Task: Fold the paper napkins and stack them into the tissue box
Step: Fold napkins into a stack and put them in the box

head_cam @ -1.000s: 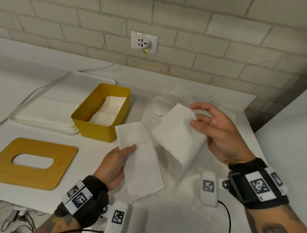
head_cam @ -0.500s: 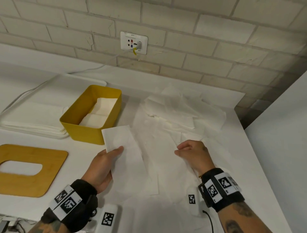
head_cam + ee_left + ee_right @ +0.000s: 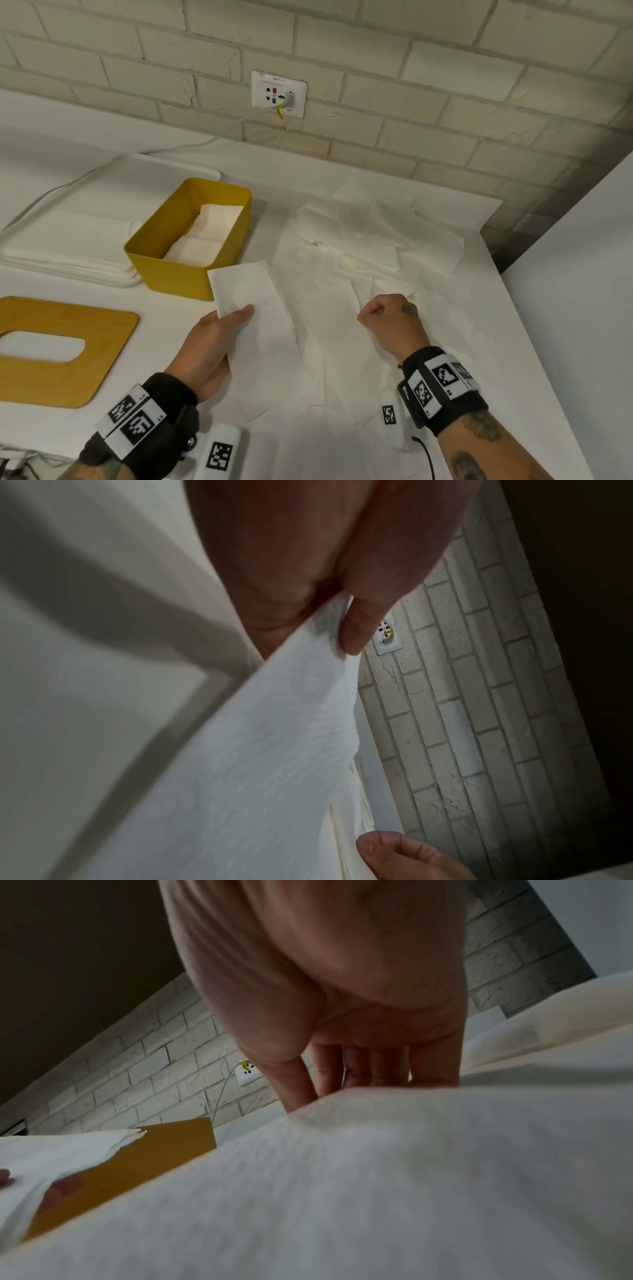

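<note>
Left hand (image 3: 209,346) fingers (image 3: 356,631) pinch a folded napkin (image 3: 253,329) at its corner, just in front of the yellow tissue box (image 3: 164,270). Right hand (image 3: 390,322) fingers (image 3: 363,1064) curl down onto the loose napkins (image 3: 370,240) spread toward the bench's right edge; whether they pinch one, I cannot tell. The box holds a few folded napkins; many remain, so the task looks early.

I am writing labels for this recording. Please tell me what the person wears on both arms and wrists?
Each wrist carries a thick black band with white tags printed with black square codes; the right band matches. White, rounded units with the same codes hang below the wrists, and a thin black cable leaves the right one. Both forearms are bare and tattooed.
</note>
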Demonstrator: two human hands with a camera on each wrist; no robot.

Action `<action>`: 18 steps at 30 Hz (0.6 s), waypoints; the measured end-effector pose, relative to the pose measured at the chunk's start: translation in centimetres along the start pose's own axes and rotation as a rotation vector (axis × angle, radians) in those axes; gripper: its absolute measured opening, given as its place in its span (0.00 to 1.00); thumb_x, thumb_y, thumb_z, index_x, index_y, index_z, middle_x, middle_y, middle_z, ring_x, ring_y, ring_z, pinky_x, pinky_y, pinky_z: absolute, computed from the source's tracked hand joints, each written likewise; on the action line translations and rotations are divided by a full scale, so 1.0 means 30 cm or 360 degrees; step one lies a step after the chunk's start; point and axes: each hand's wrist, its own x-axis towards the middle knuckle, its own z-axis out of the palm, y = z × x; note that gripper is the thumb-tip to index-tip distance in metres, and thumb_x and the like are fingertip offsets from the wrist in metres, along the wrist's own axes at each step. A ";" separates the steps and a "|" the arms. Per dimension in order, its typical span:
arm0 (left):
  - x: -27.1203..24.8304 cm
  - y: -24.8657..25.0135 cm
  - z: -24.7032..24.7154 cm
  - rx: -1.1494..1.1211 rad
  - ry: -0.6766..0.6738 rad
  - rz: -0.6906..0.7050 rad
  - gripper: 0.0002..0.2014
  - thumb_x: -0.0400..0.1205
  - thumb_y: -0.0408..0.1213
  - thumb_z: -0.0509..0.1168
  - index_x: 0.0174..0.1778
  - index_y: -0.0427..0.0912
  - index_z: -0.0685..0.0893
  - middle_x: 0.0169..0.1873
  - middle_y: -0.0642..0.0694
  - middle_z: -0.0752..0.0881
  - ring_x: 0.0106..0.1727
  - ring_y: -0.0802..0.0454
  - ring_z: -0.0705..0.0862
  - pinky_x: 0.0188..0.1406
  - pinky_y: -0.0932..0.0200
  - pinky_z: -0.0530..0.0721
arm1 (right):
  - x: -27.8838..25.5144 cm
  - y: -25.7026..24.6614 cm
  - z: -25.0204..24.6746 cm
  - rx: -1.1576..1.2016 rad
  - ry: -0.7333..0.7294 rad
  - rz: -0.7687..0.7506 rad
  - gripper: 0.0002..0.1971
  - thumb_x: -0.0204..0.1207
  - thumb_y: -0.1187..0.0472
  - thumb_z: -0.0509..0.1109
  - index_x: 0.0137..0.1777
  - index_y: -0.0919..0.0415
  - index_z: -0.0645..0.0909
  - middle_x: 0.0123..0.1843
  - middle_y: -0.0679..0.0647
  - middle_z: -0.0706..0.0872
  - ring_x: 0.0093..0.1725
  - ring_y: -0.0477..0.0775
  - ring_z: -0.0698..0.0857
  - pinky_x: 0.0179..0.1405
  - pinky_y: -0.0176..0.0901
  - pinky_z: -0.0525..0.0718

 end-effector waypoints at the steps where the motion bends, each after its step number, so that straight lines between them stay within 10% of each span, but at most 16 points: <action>1: -0.001 0.000 -0.001 -0.0004 -0.0004 0.0000 0.10 0.88 0.38 0.66 0.63 0.41 0.84 0.50 0.42 0.95 0.54 0.40 0.92 0.52 0.44 0.87 | -0.001 0.001 0.002 -0.0009 -0.0013 0.0004 0.04 0.79 0.62 0.73 0.44 0.58 0.87 0.46 0.50 0.87 0.50 0.54 0.87 0.60 0.49 0.86; 6: -0.003 0.012 -0.006 -0.0020 -0.0017 0.0024 0.10 0.88 0.37 0.65 0.63 0.40 0.84 0.50 0.42 0.94 0.52 0.41 0.93 0.52 0.44 0.88 | -0.059 -0.052 -0.058 0.0137 0.0069 -0.0464 0.05 0.84 0.61 0.70 0.46 0.52 0.82 0.57 0.46 0.81 0.59 0.47 0.81 0.60 0.36 0.77; 9: 0.001 0.030 -0.001 -0.0041 -0.0027 0.0051 0.11 0.88 0.37 0.66 0.64 0.40 0.85 0.52 0.41 0.94 0.49 0.44 0.94 0.50 0.46 0.88 | -0.114 -0.140 -0.153 0.0715 0.0034 -0.0666 0.04 0.85 0.62 0.70 0.48 0.52 0.81 0.42 0.40 0.87 0.40 0.40 0.83 0.41 0.27 0.77; 18: -0.016 0.067 0.105 -0.0085 -0.0313 0.0046 0.15 0.89 0.36 0.63 0.72 0.41 0.84 0.62 0.39 0.91 0.64 0.38 0.90 0.70 0.36 0.83 | -0.187 -0.291 -0.149 0.1918 -0.0448 -0.0714 0.18 0.74 0.69 0.70 0.62 0.52 0.82 0.51 0.56 0.92 0.47 0.52 0.91 0.43 0.42 0.91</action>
